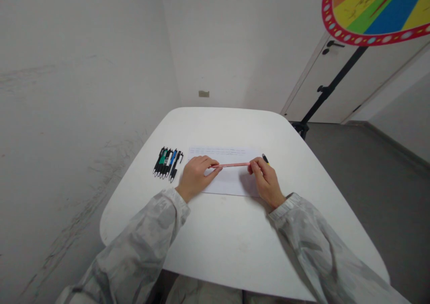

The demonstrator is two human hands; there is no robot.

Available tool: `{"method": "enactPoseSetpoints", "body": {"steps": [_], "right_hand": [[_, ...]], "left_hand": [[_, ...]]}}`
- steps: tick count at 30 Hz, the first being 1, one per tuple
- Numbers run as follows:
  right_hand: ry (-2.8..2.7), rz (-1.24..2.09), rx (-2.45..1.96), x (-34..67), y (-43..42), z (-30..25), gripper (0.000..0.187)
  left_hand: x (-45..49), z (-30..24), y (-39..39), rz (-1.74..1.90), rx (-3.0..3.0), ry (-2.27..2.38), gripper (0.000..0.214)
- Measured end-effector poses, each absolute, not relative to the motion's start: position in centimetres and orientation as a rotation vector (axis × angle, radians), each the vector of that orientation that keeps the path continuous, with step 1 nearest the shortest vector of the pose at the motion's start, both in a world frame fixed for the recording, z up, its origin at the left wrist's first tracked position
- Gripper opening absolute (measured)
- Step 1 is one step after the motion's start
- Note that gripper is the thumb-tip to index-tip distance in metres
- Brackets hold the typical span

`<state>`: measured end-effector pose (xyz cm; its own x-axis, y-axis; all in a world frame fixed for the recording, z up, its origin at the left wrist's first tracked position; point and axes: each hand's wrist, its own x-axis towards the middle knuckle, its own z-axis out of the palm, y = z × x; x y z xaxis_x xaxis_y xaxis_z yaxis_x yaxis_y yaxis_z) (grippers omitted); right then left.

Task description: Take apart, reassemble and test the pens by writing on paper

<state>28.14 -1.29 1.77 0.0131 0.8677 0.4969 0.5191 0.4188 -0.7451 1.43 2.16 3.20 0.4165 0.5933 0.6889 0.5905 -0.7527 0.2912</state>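
Observation:
A slim pink pencil (233,164) is held level between my two hands, above a sheet of paper (226,186) with lines of writing along its top. My left hand (196,174) pinches one end between thumb and fingers. At the other end, my right hand (265,181) closes its thumb and fingertips around the pencil. Just past the right hand, a black and yellow pen (265,158) lies partly hidden by it. Left of the left hand, several pens (164,163) with black, green, white and blue barrels lie side by side.
The white table (221,241) has rounded corners and stands close to the wall (83,93) on the left and behind. At the right, a colourful prize wheel (379,13) stands on a black pole (332,87) before a white door (349,84).

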Motion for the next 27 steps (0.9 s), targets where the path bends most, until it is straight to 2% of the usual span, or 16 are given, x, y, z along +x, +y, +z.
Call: {"method": "enactPoseSetpoints", "body": {"steps": [5,12,18,22,27], "right_hand": [[-1.634,0.311,-1.224,28.0,-1.2,1.5,0.017],[-2.036,-0.158,-1.025,26.6,-1.3,3.4,0.04],[-2.185,-0.027,-0.898,24.6,-0.9,4.3,0.047],[-2.132,0.117,-0.838,23.8,-0.6,4.5,0.05],[-2.064,0.172,-0.852,22.8,-0.2,4.2,0.037]], "left_hand": [[1.4,3.3,2.1,1.376,2.646,1.074,0.017],[1.6,4.1,1.6,1.443,2.71,1.036,0.016],[1.7,4.3,1.4,1.572,2.682,0.936,0.008],[1.5,4.2,1.2,1.578,2.673,0.971,0.01],[1.3,3.9,1.2,1.502,2.679,1.009,0.017]]}}
